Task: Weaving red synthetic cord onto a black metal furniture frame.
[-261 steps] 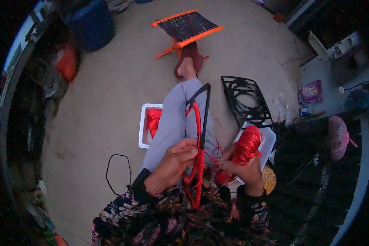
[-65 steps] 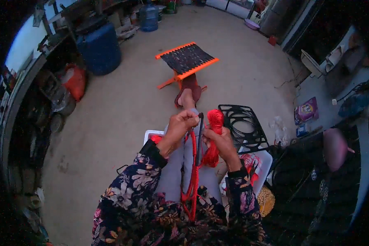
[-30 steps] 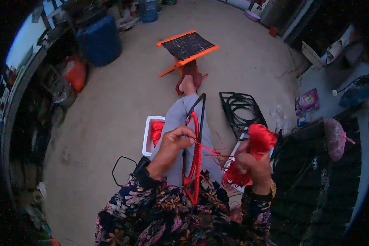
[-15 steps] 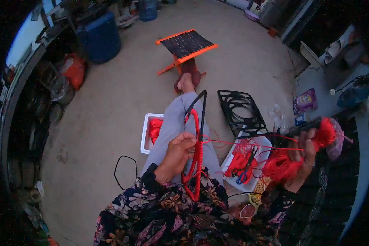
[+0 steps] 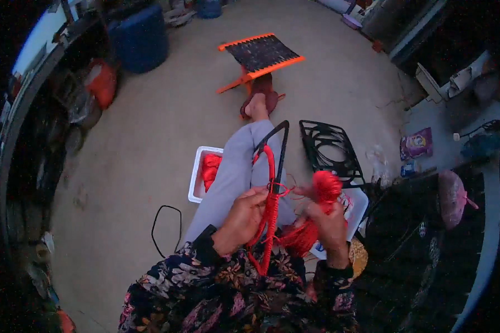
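A black loop-shaped frame [image 5: 284, 147] stands over my lap, partly wound with tight red cord [image 5: 270, 216]. My left hand [image 5: 243, 217] grips it at its left side, thumb and fingers closed at the wound part. To the right of the frame, my right hand [image 5: 330, 227] is closed around a thick skein of red cord [image 5: 328, 186], whose strands hang below the hand. A loose red loop crosses the frame just above my left fingertips. The right fingertips are blurred near that loop.
A white box [image 5: 193, 188] with red cord bundles [image 5: 210, 169] sits left of my legs. Another white box [image 5: 362, 201] lies partly hidden behind my right hand. Nearby are a black openwork panel [image 5: 347, 158] and a thin black frame [image 5: 157, 222]. My foot rests by an orange stool [image 5: 275, 67].
My right hand has come in from the far right to beside the frame, bringing the red skein. The taut strand is now slack and looped. My left hand keeps its grip.
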### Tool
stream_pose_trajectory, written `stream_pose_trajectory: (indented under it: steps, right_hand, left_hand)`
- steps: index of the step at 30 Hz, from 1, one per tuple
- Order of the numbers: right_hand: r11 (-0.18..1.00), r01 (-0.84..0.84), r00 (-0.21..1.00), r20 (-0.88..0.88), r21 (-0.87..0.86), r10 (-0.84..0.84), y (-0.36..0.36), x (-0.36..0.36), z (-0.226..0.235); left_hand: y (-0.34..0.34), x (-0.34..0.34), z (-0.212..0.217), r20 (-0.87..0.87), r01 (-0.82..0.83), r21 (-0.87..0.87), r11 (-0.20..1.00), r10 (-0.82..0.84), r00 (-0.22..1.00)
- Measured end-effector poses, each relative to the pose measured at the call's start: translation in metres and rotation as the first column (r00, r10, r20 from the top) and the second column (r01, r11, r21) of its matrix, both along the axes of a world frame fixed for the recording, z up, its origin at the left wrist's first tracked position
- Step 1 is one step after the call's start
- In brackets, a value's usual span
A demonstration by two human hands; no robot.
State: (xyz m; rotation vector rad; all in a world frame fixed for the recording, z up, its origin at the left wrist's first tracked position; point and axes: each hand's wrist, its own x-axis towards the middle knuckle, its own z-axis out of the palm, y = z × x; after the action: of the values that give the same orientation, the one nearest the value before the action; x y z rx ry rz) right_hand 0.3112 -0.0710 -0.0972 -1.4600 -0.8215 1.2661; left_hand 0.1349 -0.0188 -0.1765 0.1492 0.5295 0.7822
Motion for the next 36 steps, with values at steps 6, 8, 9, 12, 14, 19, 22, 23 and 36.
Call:
stream_pose_trajectory:
  steps: [6,8,9,12,14,19,22,23,36]
  right_hand:
    - [0.985,-0.137,0.972,0.179,-0.104,0.154,0.009,-0.018,-0.015]
    - [0.984,-0.123,0.962,0.229,-0.127,0.15,0.013,-0.013,-0.02]
    - [0.984,-0.132,0.962,0.225,-0.121,0.157,0.015,-0.013,-0.021]
    - [0.98,-0.145,0.964,0.204,-0.14,0.171,0.018,-0.009,-0.02]
    - [0.969,-0.151,0.969,0.164,-0.194,0.184,0.016,-0.009,-0.013]
    - [0.995,-0.052,0.994,0.091,-0.085,0.06,0.014,-0.001,0.001]
    - [0.997,-0.062,0.998,0.02,-0.034,0.063,0.012,-0.004,0.017]
    - [0.998,-0.063,0.998,-0.012,-0.021,0.063,0.01,-0.005,0.023]
    - [0.97,-0.229,0.972,-0.069,-0.076,0.224,0.02,-0.047,0.061]
  left_hand:
    - [-0.002,0.004,-0.001,0.128,0.011,-0.023,1.0,-0.008,0.992]
    - [-0.001,0.006,-0.007,0.12,-0.011,-0.072,0.997,0.02,0.993]
    - [-0.001,0.006,-0.007,0.132,-0.006,-0.082,0.997,0.017,0.991]
    - [-0.001,0.008,-0.002,0.162,0.006,-0.122,0.993,0.014,0.987]
    - [-0.002,0.01,-0.002,0.154,-0.008,-0.156,0.988,0.033,0.988]
    - [-0.003,0.008,0.002,0.19,0.028,-0.173,0.984,0.006,0.982]
    - [-0.001,0.008,0.001,0.226,0.081,-0.144,0.986,-0.047,0.973]
    - [0.0,0.008,0.001,0.25,0.105,-0.133,0.986,-0.069,0.966]
    - [-0.004,0.019,-0.006,0.124,0.059,-0.104,0.993,-0.046,0.991]
